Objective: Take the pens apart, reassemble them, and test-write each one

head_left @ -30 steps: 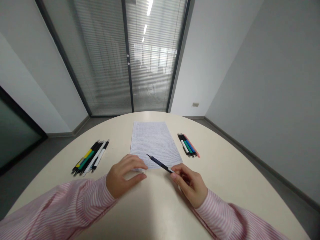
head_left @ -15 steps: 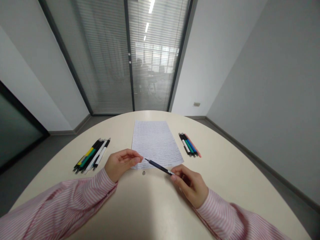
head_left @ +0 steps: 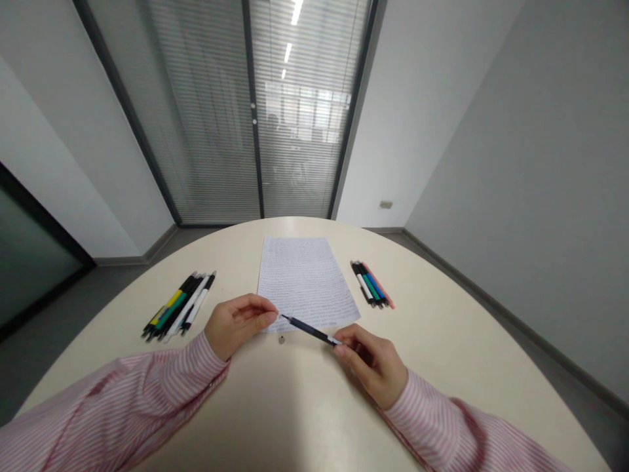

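The right hand (head_left: 373,367) pinches a slim dark-navy pen (head_left: 309,331), its tip just beside the loosely curled, empty left hand (head_left: 238,324). Beneath lies one handwritten white paper sheet (head_left: 304,278) on the smooth cream curved surface (head_left: 314,406), between a left bundle of plastic pens (head_left: 179,307) and a right bundle of plastic pens (head_left: 372,285), about five each.

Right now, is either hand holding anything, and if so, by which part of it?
The right hand holds a dark blue pen by its rear end, away from the tip, between thumb and fingers. The left hand holds nothing, its fingertips just beside the pen's tip.
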{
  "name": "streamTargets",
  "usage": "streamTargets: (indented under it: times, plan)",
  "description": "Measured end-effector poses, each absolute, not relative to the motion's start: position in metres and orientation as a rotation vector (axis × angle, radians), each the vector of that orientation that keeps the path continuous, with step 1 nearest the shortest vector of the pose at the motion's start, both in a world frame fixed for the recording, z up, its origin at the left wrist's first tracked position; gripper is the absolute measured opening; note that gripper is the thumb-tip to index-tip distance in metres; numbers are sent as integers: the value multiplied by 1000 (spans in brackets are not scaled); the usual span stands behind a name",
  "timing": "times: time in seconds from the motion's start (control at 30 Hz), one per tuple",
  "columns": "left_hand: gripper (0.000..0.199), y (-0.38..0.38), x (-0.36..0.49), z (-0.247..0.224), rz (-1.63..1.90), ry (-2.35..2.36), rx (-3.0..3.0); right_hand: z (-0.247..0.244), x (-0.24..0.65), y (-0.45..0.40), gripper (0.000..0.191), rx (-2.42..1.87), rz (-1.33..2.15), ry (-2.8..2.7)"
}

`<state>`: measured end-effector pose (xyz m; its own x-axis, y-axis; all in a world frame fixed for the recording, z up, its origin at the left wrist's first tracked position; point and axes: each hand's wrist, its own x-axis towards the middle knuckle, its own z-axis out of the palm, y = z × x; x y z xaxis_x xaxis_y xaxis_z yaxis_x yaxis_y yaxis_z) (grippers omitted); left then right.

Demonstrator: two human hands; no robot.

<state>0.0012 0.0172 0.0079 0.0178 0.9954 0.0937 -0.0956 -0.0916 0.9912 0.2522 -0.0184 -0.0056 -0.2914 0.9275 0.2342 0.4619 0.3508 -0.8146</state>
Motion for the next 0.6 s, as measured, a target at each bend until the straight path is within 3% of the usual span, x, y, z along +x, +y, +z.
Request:
streamTargets:
  times: [0.37,0.6]
  plan:
    - [13,11,5,10,1258,1065,1311,0,248,-19,20,-1180,774,-1951]
    - [28,8,3,8,1266,1070,1407,-4,248,-17,19,-1159,743,-1977]
